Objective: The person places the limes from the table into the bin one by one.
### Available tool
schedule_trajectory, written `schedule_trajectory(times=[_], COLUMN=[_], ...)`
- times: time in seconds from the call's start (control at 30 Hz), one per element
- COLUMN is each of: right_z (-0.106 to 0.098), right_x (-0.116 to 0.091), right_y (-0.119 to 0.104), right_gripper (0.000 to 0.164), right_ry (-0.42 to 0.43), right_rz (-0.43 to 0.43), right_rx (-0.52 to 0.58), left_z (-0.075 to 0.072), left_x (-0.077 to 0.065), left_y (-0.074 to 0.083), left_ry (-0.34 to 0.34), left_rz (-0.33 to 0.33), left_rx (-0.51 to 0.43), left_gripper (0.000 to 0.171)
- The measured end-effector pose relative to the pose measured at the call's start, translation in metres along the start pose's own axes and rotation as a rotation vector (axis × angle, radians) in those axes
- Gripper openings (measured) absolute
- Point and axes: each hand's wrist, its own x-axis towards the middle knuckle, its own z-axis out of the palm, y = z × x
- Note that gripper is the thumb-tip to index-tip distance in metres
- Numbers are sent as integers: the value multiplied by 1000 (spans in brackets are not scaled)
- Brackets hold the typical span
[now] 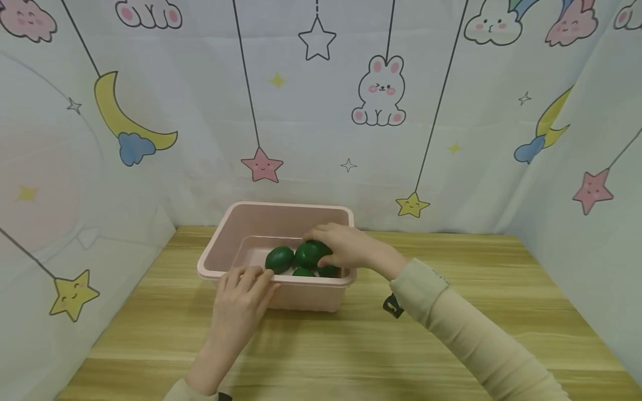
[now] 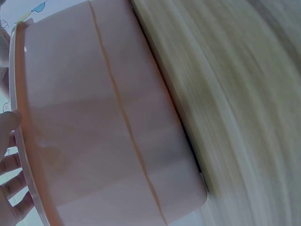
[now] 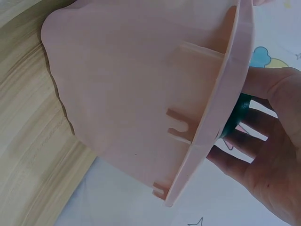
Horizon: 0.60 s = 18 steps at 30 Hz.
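Note:
A pink plastic bin (image 1: 311,298) stands on the table, with several smooth, dark green avocado-like fruits inside. One fruit (image 1: 279,260) lies to the left of the others. My left hand (image 1: 241,303) grips the bin's front rim, its thumb on the near side in the left wrist view. Reaching over the bin's right side, my right hand (image 1: 346,245) has its fingers curled round a green fruit (image 1: 308,255). That fruit (image 3: 237,115) shows between thumb and fingers in the right wrist view, partly behind the rim. Two more fruits are partly hidden by the front wall and the hand.
The wooden table (image 1: 451,334) extends around the bin on both sides and in front. A white curtain (image 1: 311,122) printed with stars, moons and rabbits hangs behind it and along both sides. A small black clip-like piece (image 1: 393,306) shows below the right sleeve cuff.

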Motion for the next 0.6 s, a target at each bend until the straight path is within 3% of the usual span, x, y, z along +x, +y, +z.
schedule_trajectory(times=[0.6], right_z=[-2], right_x=[-13], right_y=[6], right_gripper=[42], right_ry=[88], right_rz=[-2], right_rx=[-39], left_z=[0], left_x=[1], left_y=[1], left_ry=[41], left_rz=[10], left_rx=[2], left_gripper=[38])
